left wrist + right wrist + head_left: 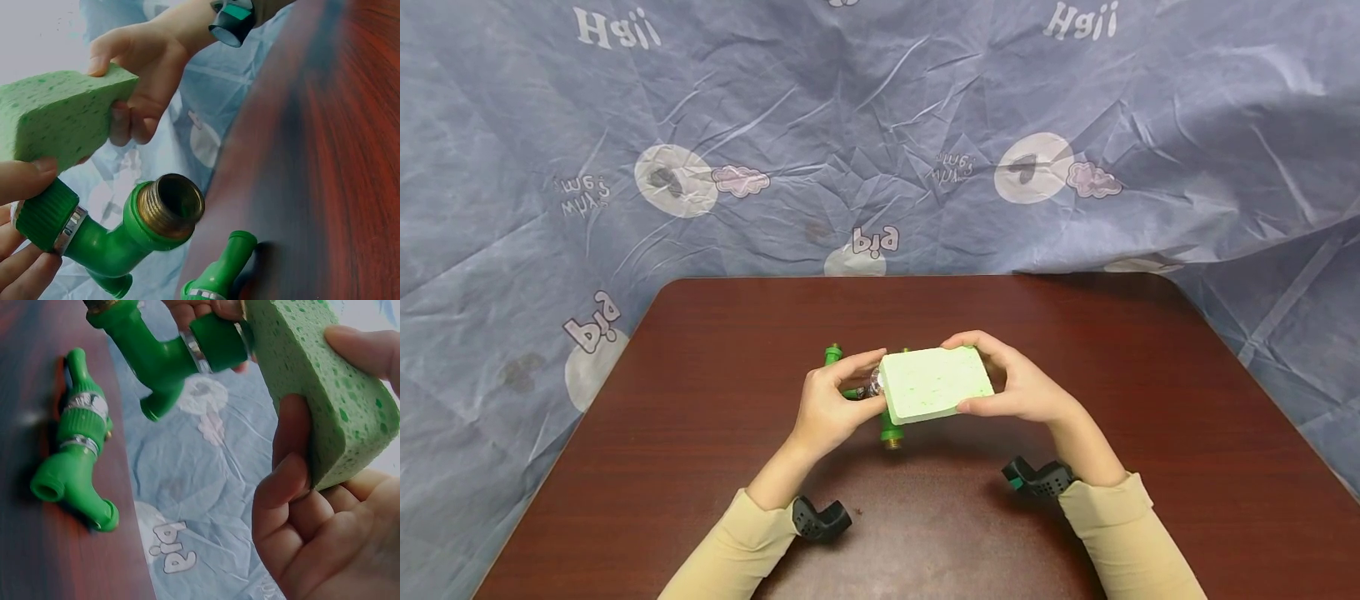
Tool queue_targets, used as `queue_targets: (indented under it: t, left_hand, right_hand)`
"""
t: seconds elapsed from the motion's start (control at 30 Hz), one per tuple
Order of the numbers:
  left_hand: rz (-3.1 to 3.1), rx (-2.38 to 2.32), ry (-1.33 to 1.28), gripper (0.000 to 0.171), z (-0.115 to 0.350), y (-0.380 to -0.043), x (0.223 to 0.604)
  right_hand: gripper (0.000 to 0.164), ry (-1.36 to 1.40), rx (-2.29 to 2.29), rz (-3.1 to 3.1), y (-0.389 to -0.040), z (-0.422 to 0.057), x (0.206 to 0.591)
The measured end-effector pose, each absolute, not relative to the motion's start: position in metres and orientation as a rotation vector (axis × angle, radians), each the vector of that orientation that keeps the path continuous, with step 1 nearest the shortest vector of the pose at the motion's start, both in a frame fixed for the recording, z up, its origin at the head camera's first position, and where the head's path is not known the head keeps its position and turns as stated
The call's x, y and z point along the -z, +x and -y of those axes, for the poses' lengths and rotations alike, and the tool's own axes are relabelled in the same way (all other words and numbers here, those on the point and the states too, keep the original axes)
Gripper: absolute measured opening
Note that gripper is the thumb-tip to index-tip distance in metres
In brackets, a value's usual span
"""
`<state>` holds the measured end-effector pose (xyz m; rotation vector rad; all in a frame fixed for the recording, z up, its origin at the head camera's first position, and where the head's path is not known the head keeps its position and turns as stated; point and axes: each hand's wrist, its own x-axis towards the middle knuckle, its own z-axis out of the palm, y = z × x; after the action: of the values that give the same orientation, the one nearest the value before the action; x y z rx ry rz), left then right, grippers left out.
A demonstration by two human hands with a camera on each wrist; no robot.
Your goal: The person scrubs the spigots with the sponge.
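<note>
My left hand [827,408] grips the ribbed end of a green tap [112,244] with silver bands and a brass threaded mouth. In the left wrist view that mouth faces the camera. A pale green, pore-speckled sponge [936,383] is pinched by my right hand [1018,387], thumb on one broad side and fingers on the other. The sponge lies against the tap's ribbed end, right by the left thumb [31,178]. From above, the sponge hides part of the tap. A second green tap [81,431] lies on the table below, near the left hand.
The dark red-brown wooden table [715,333] has rounded far corners. Behind it hangs a wrinkled blue-grey cloth [820,125] with printed letters and shapes. Black camera mounts [823,521] sit on both wrists, over beige sleeves [733,542].
</note>
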<state>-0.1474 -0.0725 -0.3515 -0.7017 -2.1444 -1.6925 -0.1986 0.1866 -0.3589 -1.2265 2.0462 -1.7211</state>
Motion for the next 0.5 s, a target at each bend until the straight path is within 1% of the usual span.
queue_targets:
  t: [0.23,0.5]
  left_hand:
    - [2.057,1.751,-0.687,0.045,0.078,-0.152,0.352]
    - [1.983,1.898,-0.642,0.045,0.083,-0.153,0.347]
  right_hand:
    - [0.063,-1.193,1.746,-2.082,-0.201,-0.198,0.356]
    - [0.062,-1.226,1.791,-2.042,-0.203,-0.201,0.36]
